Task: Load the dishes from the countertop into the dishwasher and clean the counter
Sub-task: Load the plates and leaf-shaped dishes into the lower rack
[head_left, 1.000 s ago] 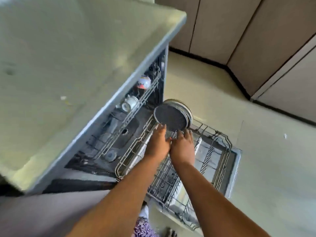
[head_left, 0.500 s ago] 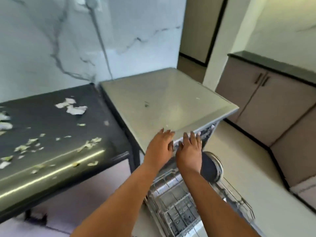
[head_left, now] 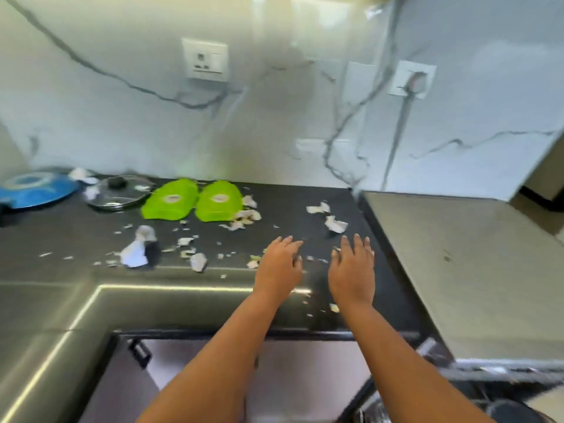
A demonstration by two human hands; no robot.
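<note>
Both my hands hover side by side over the right part of the dark countertop (head_left: 290, 206), fingers straight, holding nothing. My left hand (head_left: 279, 265) and my right hand (head_left: 354, 270) are above scattered paper scraps (head_left: 334, 222) and crumbs. Farther left on the counter lie two green plastic dishes (head_left: 195, 199) upside down, a glass pot lid (head_left: 120, 189) with a black knob, and a blue plate (head_left: 36, 187). The dishwasher's grey top (head_left: 457, 254) adjoins the counter on the right; its open front and a dark plate in the rack (head_left: 512, 415) show at the bottom right.
A crumpled white and black scrap (head_left: 140, 248) lies near the counter's front edge. A marble wall with two sockets (head_left: 206, 59) rises behind. A cable (head_left: 396, 138) hangs from the right socket. A cabinet front with a black handle (head_left: 140, 352) is below the counter.
My view swung left from the dishwasher rack to the countertop. Both hands let go of the dark plate in the rack and rose to hover over the counter, empty.
</note>
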